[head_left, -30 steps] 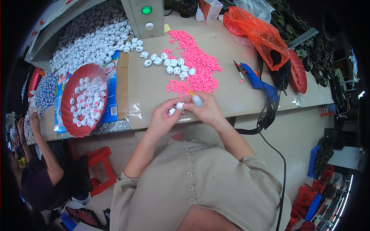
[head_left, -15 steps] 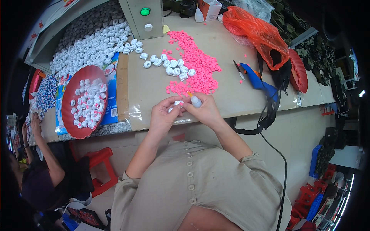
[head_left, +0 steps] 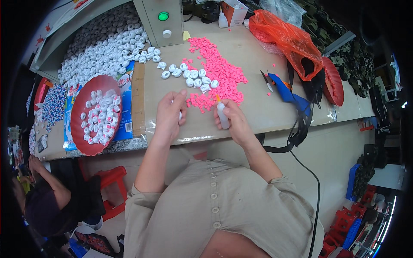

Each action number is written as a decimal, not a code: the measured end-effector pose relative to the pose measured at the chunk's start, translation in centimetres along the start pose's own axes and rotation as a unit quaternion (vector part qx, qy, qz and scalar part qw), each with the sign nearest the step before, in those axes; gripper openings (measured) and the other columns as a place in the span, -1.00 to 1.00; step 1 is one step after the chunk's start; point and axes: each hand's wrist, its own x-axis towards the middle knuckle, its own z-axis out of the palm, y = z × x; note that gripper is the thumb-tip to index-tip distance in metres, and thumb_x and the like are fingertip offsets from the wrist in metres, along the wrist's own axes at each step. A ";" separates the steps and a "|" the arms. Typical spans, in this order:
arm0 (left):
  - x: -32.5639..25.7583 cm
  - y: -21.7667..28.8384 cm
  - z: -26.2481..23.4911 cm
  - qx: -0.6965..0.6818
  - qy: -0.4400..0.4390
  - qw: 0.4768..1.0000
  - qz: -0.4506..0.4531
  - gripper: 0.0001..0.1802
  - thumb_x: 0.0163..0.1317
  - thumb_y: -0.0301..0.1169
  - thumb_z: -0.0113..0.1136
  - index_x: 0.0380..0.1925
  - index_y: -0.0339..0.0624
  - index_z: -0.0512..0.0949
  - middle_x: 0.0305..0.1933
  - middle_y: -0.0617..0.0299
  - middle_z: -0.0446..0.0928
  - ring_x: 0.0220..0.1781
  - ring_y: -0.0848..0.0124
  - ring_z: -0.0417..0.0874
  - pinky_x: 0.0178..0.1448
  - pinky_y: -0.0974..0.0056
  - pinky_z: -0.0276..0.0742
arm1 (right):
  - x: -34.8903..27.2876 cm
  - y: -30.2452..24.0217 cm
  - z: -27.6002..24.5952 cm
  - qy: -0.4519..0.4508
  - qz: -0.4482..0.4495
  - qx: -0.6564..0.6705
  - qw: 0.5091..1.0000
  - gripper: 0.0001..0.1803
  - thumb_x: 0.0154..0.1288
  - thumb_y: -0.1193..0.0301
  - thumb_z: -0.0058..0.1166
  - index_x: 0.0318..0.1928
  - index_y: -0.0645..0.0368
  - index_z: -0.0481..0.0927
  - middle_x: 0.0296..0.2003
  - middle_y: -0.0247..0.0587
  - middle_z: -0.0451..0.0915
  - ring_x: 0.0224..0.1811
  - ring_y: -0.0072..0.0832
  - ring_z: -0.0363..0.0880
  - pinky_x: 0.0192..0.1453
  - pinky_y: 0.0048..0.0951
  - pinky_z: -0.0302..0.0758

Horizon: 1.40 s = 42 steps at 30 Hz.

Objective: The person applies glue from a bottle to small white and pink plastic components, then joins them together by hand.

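Note:
My left hand [head_left: 167,115] is closed above the table's near edge, with bits of a white rounded piece [head_left: 180,115] showing between its fingers; most of it is hidden. In my right hand [head_left: 239,124] is a small translucent squeeze bottle [head_left: 223,115], its orange-yellow tip pointing up and away from me. The two hands are apart. Just beyond them spreads a heap of small pink pieces [head_left: 228,79]. Several white rounded pieces [head_left: 195,74] lie at that heap's left side. A red scalloped dish [head_left: 78,131] to the left holds white pieces, some with pink bits on them.
A large mass of white pieces [head_left: 103,51] fills the back left, beside a grey box with a green light [head_left: 163,16]. To the right lie small snips [head_left: 266,81], a blue cloth [head_left: 286,91], black straps and an orange plastic bag [head_left: 286,36]. Another person [head_left: 47,193] sits at far left.
My hands have separated: the left moved left and turned, the right shifted slightly right with the bottle now more upright. The other person's arm has drawn back toward the table edge.

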 end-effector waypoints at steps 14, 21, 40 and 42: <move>4.2 2.0 -0.1 0.532 0.077 0.815 0.218 -0.71 0.06 -0.37 0.07 -0.19 -0.21 0.43 -0.40 0.16 0.45 -0.41 0.37 0.51 -0.42 0.30 0.40 | -0.5 -1.4 -1.1 0.004 -0.065 0.058 0.996 -0.69 0.12 0.40 0.02 -0.12 0.25 0.38 -0.35 -0.26 0.45 -0.41 -0.60 0.44 -0.41 -0.64 0.37; -2.0 -0.7 0.5 0.051 -0.011 0.998 0.020 -0.71 0.11 -0.50 0.01 -0.14 -0.35 0.36 -0.35 0.15 0.44 -0.36 0.47 0.51 -0.45 0.48 0.47 | 0.7 0.0 -1.8 0.057 -0.166 0.080 0.981 -0.72 0.11 0.43 0.03 -0.15 0.23 0.37 -0.35 -0.27 0.45 -0.38 -0.61 0.42 -0.39 -0.64 0.34; -2.6 -4.5 0.7 0.214 0.030 0.960 0.178 -0.74 0.08 -0.60 0.01 -0.18 -0.37 0.36 -0.32 0.16 0.46 -0.29 0.49 0.52 -0.23 0.46 0.48 | 0.4 2.5 -0.9 0.028 -0.346 -0.215 0.913 -0.77 0.07 0.46 0.06 -0.28 0.27 0.35 -0.36 -0.23 0.34 -0.38 -0.58 0.33 -0.33 -0.59 0.30; -2.6 -4.6 0.7 0.221 0.032 0.958 0.181 -0.75 0.08 -0.61 0.01 -0.18 -0.37 0.36 -0.31 0.16 0.46 -0.29 0.48 0.52 -0.24 0.46 0.49 | 0.4 2.5 -1.0 0.030 -0.347 -0.208 0.914 -0.77 0.07 0.46 0.06 -0.29 0.27 0.35 -0.37 -0.23 0.34 -0.39 -0.57 0.32 -0.34 -0.59 0.29</move>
